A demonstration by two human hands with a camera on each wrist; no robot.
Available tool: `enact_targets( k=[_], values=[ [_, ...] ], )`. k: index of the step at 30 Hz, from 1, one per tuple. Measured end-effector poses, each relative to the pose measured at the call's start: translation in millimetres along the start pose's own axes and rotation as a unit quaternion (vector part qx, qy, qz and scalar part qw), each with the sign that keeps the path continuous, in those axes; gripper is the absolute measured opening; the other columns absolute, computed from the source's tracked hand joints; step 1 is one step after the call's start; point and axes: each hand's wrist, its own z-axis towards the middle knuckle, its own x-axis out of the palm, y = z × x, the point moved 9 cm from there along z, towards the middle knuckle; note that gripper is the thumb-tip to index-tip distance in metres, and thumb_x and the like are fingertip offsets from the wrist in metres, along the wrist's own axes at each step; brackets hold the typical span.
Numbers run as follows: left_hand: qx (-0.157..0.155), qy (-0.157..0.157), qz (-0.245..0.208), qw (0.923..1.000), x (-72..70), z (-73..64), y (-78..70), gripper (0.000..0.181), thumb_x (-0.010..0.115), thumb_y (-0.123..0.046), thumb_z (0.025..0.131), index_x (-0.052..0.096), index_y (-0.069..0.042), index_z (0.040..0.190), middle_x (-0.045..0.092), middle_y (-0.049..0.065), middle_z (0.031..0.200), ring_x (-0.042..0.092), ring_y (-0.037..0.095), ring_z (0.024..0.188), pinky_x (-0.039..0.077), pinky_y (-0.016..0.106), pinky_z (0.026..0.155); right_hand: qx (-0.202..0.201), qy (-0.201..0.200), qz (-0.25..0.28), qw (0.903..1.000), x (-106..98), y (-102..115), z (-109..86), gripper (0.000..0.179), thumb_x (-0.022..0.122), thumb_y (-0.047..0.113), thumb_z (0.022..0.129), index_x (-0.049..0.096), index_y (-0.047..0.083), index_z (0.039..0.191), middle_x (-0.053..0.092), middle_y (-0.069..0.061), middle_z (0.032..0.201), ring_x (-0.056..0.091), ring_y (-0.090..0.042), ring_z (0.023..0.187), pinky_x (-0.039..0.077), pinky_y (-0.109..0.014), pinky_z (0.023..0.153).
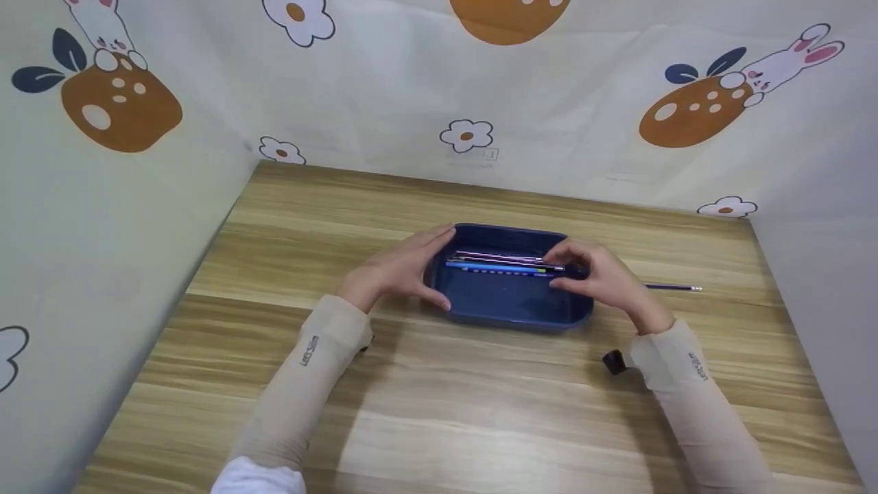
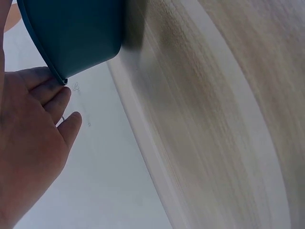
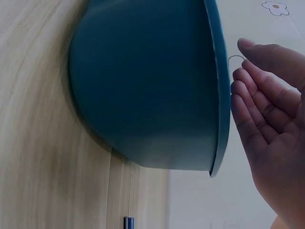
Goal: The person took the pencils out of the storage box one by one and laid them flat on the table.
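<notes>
A dark blue rectangular tray (image 1: 507, 302) stands on the table, its outer wall looking teal in both wrist views. At its left end, my left hand (image 1: 394, 271) grips the rim, thumb on the near side and fingers at the far corner. Inside lie several pencils side by side: a bright blue one (image 1: 494, 265), dark striped ones (image 1: 501, 258) and a dark dotted one (image 1: 504, 272). My right hand (image 1: 607, 278) hovers over the tray's right end, thumb and fingertips apart around the pencils' ends. In the right wrist view, its loosely curled fingers (image 3: 259, 107) are at the rim.
Right of the tray, one dark pencil (image 1: 675, 287) with a pale end lies on the wooden table (image 1: 466, 412), partly hidden by my right hand. Patterned cloth walls (image 1: 384, 103) enclose the table at the back and both sides. Each wrist wears a sleeve and a small black camera (image 1: 615, 362).
</notes>
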Motion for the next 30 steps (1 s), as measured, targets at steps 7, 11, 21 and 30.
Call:
enact_targets(
  k=[7,11,21,30],
  values=[
    [0.007,-0.002,-0.001,1.0000,-0.1,0.2,-0.9,0.131,0.082,-0.066,0.066,0.009,-0.013,0.162,0.007,0.005,0.170,0.009,0.024,0.157,0.013,0.043,0.129,-0.030,0.007,0.003,0.9995,11.9,3.7,8.0,0.031,0.081,-0.001,0.079,0.069,-0.003,0.107,0.071,-0.020,0.107,0.067,-0.009,0.099,0.055,-0.023,0.092],
    [0.011,-0.005,0.000,0.9999,-0.3,0.3,-0.8,0.131,0.082,-0.066,0.066,0.010,-0.013,0.162,0.007,0.005,0.170,0.008,0.025,0.157,0.013,0.043,0.129,-0.036,0.008,-0.008,0.9993,15.4,26.1,10.7,0.030,0.079,-0.006,0.078,0.068,-0.007,0.106,0.071,-0.020,0.105,0.068,-0.021,0.097,0.057,-0.031,0.091],
    [0.013,-0.005,0.003,0.9999,-0.1,0.0,-1.2,0.131,0.082,-0.066,0.066,0.009,-0.012,0.161,0.006,0.004,0.170,0.009,0.025,0.157,0.014,0.043,0.129,-0.035,0.025,-0.006,0.9991,29.7,24.1,19.4,0.033,0.079,-0.008,0.077,0.067,-0.011,0.108,0.069,-0.024,0.109,0.066,-0.008,0.100,0.058,-0.035,0.094],
    [0.011,-0.006,0.005,0.9999,-0.5,-0.1,-1.5,0.131,0.081,-0.066,0.067,0.010,-0.012,0.161,0.006,0.004,0.170,0.010,0.025,0.157,0.015,0.043,0.129,-0.040,0.038,0.001,0.9985,41.5,3.8,30.0,0.036,0.083,-0.001,0.077,0.069,-0.001,0.110,0.071,-0.016,0.110,0.068,-0.033,0.101,0.057,-0.047,0.092]
  ],
)
